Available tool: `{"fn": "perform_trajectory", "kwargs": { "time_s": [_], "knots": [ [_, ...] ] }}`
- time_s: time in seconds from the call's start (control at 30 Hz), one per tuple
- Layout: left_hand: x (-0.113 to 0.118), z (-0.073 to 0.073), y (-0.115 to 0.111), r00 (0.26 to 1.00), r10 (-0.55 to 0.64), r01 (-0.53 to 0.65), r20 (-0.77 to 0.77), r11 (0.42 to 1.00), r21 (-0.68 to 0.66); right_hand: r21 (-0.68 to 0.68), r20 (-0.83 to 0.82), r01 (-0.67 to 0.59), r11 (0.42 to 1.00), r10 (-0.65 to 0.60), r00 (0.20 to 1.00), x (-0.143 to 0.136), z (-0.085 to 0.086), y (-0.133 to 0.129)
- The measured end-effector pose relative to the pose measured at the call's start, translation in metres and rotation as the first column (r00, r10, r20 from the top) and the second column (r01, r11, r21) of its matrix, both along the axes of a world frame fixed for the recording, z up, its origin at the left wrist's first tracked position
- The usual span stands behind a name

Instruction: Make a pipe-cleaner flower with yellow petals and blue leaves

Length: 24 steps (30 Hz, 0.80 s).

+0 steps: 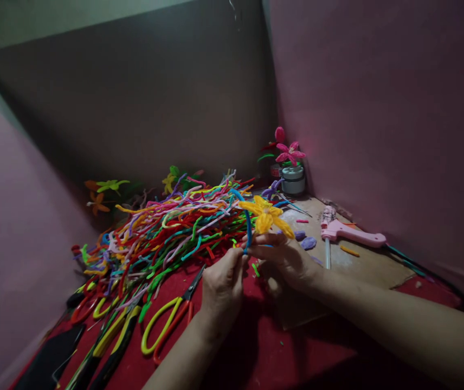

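Observation:
Near the middle of the view, my left hand [224,279] is closed, its thumb and fingertips pinching a blue pipe cleaner [249,225] that curves upward. My right hand [283,259] meets it at the fingertips, its fingers pressed around the same blue stem. A yellow pipe-cleaner flower [266,215] stands just above the right hand's fingers; how it joins the stem is hidden. Behind and left of the hands lies a large heap of colourful pipe cleaners [175,227].
Scissors [167,325] and pliers [114,336] lie at the front left beside a dark flat object [51,360]. A pink glue gun [352,233] rests on a board [378,268] at right. Pink flowers [291,153] stand by a grey container [292,180] near the walls.

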<state>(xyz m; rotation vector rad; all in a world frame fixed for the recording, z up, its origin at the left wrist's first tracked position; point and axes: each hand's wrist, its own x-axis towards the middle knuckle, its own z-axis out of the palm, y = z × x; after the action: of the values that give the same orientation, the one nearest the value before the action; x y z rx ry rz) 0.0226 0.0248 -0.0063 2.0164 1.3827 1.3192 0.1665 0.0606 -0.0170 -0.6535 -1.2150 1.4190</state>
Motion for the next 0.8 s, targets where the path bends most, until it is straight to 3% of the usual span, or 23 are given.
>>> {"fn": "perform_trajectory", "kwargs": {
  "time_s": [0.07,0.17,0.3,0.37,0.43,0.47,0.53,0.6,0.7,0.8],
  "knots": [
    [-0.001,-0.001,0.001,0.999,-0.018,0.019,0.030,0.999,-0.039,-0.001,0.002,-0.034,0.999,0.034,0.999,-0.001,0.000,-0.001],
    [-0.002,0.003,0.002,0.956,-0.108,0.178,0.272,0.952,-0.250,0.021,-0.044,-0.150,0.989,0.150,0.988,0.001,0.002,-0.003],
    [-0.004,0.009,0.002,0.777,-0.154,0.484,0.611,0.767,-0.421,-0.013,-0.121,-0.306,0.952,0.302,0.946,0.006,0.005,-0.004],
    [-0.005,0.011,0.001,0.703,-0.162,0.591,0.692,0.675,-0.442,-0.018,-0.116,-0.326,0.945,0.322,0.940,0.007,0.005,-0.005],
    [-0.005,0.012,0.001,0.694,-0.182,0.627,0.697,0.629,-0.459,-0.016,-0.104,-0.293,0.956,0.290,0.951,0.007,0.004,-0.005],
    [-0.005,0.011,0.001,0.730,-0.201,0.597,0.653,0.653,-0.467,-0.021,-0.104,-0.269,0.963,0.266,0.958,0.006,0.003,-0.005],
    [-0.003,0.009,0.000,0.867,-0.209,0.416,0.451,0.803,-0.427,-0.047,-0.118,-0.223,0.974,0.216,0.969,0.003,0.001,-0.005],
    [-0.002,0.005,-0.001,0.976,-0.123,0.169,0.181,0.948,-0.271,-0.083,-0.112,-0.172,0.982,0.162,0.980,0.000,-0.002,-0.004],
    [0.001,0.000,-0.003,1.000,0.003,-0.003,0.002,0.993,-0.121,-0.086,-0.042,-0.105,0.991,0.102,0.994,-0.002,-0.005,-0.005],
    [0.004,0.004,-0.005,0.989,-0.023,0.057,0.149,0.973,-0.225,-0.040,-0.010,-0.142,0.989,0.142,0.990,0.001,-0.002,-0.007]
  ]
}}
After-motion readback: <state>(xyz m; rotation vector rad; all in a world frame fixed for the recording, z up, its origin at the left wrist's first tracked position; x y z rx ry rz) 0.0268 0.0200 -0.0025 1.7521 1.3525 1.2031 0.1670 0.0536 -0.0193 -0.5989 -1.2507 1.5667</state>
